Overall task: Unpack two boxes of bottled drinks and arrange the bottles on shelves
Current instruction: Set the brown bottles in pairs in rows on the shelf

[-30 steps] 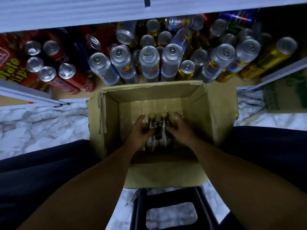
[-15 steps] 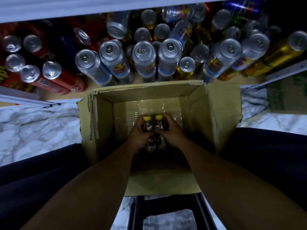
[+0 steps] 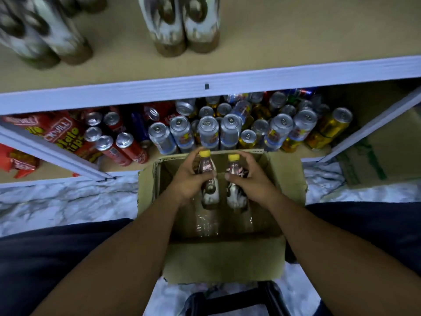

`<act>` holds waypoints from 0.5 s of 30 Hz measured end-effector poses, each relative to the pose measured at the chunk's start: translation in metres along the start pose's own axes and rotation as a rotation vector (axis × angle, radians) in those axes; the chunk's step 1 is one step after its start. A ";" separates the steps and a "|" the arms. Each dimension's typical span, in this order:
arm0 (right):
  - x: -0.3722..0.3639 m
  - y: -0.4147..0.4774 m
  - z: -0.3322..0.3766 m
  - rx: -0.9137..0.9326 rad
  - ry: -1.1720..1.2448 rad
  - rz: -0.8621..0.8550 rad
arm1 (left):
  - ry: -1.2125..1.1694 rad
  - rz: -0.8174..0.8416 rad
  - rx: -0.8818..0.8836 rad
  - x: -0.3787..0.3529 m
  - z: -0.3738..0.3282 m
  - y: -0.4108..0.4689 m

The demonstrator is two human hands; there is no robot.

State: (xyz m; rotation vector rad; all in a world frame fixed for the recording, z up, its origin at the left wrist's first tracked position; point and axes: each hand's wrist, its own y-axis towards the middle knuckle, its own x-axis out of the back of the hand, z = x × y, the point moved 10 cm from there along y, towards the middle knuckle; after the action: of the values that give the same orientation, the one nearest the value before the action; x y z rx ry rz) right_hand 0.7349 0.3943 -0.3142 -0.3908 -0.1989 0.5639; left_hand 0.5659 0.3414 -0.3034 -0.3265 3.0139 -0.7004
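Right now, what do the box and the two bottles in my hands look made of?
Box: matte brown cardboard, judging by its creased flaps. Bottles: probably glossy plastic, their printed wraps catching light; glass can't be excluded.

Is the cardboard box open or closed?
Open. The top flaps of the cardboard box are folded outward, and its inside walls show.

The box (image 3: 224, 261) at centre was matt brown corrugated cardboard, with crinkled clear plastic film (image 3: 206, 222) glinting inside. The bottles (image 3: 210, 192) above it were glossy plastic with smooth yellow caps (image 3: 204, 153). Behind, the cans (image 3: 230, 131) were metal with shiny silver tops. Across the upper frame the shelf board (image 3: 273, 42) looked matt tan. The floor (image 3: 57, 201) at left was smooth, marble-patterned and faintly shiny.
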 end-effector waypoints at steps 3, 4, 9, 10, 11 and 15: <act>0.013 -0.025 0.061 0.155 -0.082 -0.035 | 0.023 -0.026 -0.105 0.001 -0.053 -0.022; 0.018 -0.032 0.078 0.200 -0.087 -0.049 | 0.041 -0.029 -0.140 0.000 -0.066 -0.027; 0.043 -0.086 0.156 0.383 -0.141 -0.118 | 0.146 -0.052 -0.349 -0.010 -0.147 -0.072; 0.049 -0.095 0.169 0.416 -0.152 -0.135 | 0.145 -0.057 -0.386 -0.012 -0.162 -0.081; 0.054 -0.104 0.181 0.448 -0.158 -0.145 | 0.140 -0.060 -0.416 -0.014 -0.175 -0.088; 0.077 -0.132 0.228 0.534 -0.193 -0.205 | 0.125 -0.051 -0.525 -0.027 -0.230 -0.117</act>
State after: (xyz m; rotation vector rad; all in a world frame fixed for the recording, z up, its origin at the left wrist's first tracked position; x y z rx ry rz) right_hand 0.7961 0.4040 -0.0473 0.2018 -0.2605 0.4306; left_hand 0.5981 0.3439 -0.0459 -0.3822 3.2745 0.0907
